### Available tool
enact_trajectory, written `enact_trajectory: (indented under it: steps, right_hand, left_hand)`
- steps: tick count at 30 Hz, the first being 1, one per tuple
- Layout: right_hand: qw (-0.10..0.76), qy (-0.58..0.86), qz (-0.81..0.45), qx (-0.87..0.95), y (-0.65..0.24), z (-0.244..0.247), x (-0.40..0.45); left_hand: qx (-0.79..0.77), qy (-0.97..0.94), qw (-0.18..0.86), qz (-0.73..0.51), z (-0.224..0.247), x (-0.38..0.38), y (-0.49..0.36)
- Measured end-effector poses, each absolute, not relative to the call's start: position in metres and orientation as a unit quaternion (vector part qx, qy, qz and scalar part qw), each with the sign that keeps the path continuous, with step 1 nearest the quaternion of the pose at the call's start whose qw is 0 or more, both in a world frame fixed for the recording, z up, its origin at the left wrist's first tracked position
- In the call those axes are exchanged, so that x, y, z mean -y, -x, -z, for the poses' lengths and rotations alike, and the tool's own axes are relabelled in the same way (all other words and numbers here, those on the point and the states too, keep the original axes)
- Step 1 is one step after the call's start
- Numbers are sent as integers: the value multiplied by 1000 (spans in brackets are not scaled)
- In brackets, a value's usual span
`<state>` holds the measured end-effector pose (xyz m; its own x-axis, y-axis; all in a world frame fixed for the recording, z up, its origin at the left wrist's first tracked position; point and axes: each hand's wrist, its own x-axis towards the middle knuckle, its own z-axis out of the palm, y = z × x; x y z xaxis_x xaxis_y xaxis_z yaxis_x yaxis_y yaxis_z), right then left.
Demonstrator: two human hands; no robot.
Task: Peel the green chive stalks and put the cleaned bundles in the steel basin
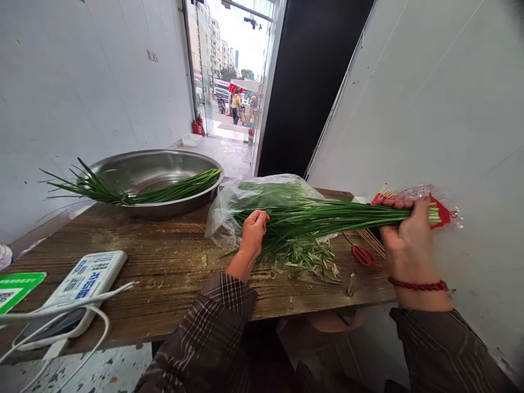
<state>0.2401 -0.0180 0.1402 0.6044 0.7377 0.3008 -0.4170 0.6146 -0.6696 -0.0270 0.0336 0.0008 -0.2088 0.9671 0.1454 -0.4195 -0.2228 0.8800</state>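
A long bunch of garlic chives (339,214) lies level in my right hand (409,240), whose fingers are wrapped round the pale stem ends. The leaves stretch leftward over a clear plastic bag (225,215) with more greens inside. Close to the leaf tips, my left hand (252,232) is closed in a pinch; what its fingertips hold, if anything, is too small to make out. Loose chive trimmings (311,257) are heaped on the wooden table below the bunch. Red-handled scissors (363,255) rest right of the heap, partly under the bunch.
At the back left stands a steel basin (153,159) with more chives (180,191) in it, some hanging over its rim. A white device (90,278), a green card (20,289) and white cables (104,316) occupy the left. Thin sticks (370,240) lie near the right wall.
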Motion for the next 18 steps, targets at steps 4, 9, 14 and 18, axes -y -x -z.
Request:
enact_trajectory:
  steps: [4, 9, 14, 18]
  right_hand:
    - [866, 269, -322, 271, -246, -143, 16]
    - [882, 262, -330, 211, -275, -144, 8]
    - [887, 267, -338, 168, -292, -139, -1]
    - [885, 274, -333, 174, -299, -133, -5]
  left_hand:
    - [-391, -321, 476, -719, 4, -39, 34]
    - [-412, -324, 458, -718, 5, -42, 36]
    - [-461, -425, 331, -705, 9, -44, 32]
    - [-468, -455, 260, -711, 8, -45, 36]
